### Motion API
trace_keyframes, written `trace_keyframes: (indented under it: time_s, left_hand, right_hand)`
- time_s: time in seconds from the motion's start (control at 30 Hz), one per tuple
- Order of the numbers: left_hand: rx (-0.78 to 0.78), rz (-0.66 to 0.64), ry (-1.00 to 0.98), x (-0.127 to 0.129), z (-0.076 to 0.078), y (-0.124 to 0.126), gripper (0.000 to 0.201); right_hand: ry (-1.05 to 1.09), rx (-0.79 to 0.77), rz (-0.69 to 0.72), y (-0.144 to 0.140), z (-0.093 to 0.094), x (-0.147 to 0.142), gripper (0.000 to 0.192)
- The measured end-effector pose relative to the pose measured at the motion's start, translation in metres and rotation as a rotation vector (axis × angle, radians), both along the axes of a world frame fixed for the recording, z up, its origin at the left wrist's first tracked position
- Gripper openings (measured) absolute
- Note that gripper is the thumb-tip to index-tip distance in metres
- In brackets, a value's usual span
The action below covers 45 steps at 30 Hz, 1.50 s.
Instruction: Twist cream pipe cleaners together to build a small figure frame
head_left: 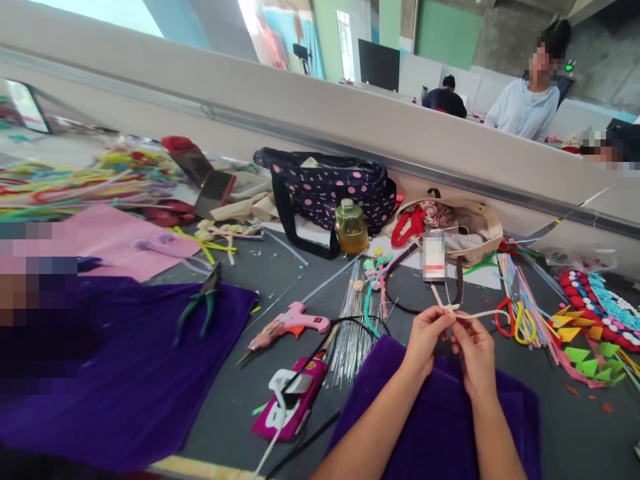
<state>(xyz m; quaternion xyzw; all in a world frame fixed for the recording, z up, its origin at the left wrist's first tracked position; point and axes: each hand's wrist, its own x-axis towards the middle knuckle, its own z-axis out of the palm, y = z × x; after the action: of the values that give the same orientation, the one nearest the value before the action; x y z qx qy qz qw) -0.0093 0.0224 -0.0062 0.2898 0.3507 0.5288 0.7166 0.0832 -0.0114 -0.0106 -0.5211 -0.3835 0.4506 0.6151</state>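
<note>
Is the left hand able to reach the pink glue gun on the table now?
Probably yes, but not freely: the left hand pinches a pale pipe cleaner with the right hand. The pink glue gun lies uncovered to its left.

Soft, fuzzy pale pipe cleaner there, matt and fibrous, above a deep purple cloth with a velvety, light-drinking nap. The pink glue gun is smooth glossy plastic, the amber jar shines clear like glass or hard plastic, and the thin wires glint like bare metal. Grey tabletop looks dull and matt, the polka-dot bag woven fabric.
</note>
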Motion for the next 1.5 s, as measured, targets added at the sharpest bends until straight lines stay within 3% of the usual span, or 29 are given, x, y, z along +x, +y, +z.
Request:
trace_keyframes:
  time_s: [0.17,0.77,1.03,1.5]
  left_hand:
    - [0.019,-0.022,0.001,-0.006,0.001,0.006,0.028]
    - [0.140,0.082,0.206,-0.013,0.006,0.011,0.023]
    - [0.135,0.142,0.232,-0.012,0.006,0.010,0.022]
    - [0.159,0.207,0.257,-0.012,0.007,0.007,0.019]
  right_hand:
    - [0.116,-0.025,0.040,0.002,-0.003,0.004,0.031]
    - [-0.072,-0.003,0.187,0.000,0.002,0.017,0.026]
    - [-0.067,0.026,0.119,0.000,-0.004,0.011,0.032]
    - [-0.321,0.103,0.110,-0.006,0.000,0.006,0.016]
